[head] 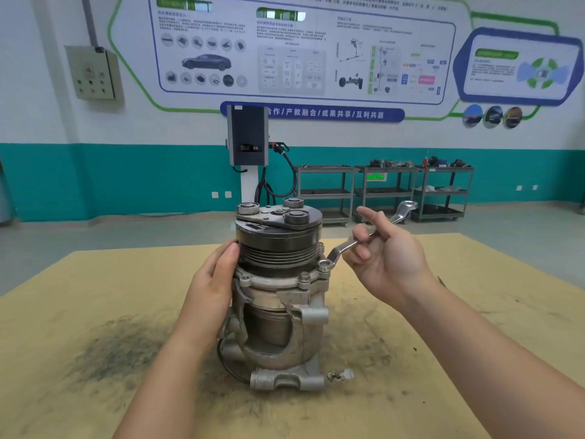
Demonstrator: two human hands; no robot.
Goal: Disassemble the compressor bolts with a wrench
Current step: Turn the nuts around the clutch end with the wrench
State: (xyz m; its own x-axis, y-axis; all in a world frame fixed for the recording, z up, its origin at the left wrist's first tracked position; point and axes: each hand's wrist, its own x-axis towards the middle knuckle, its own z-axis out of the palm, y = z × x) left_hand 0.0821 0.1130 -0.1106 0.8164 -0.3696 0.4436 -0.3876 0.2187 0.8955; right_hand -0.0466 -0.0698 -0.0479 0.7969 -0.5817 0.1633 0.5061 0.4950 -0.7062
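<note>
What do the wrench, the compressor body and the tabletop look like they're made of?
Wrench: polished steel, probably chrome-plated, going by its bright mirror-like shine.
Compressor body: likely cast aluminium, dull pale grey with a rough, grimy surface; its pulley looks like darker steel.
Tabletop: seems unfinished plywood or fibreboard, matte tan, smudged with dark grime.

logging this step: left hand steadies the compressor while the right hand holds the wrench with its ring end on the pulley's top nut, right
Not quite. In the head view the wrench ring end sits on a flange bolt below the pulley, not on top. The rest holds.

Teal-banded wall (126, 179), posters (300, 49), shelving carts (384, 191)
</note>
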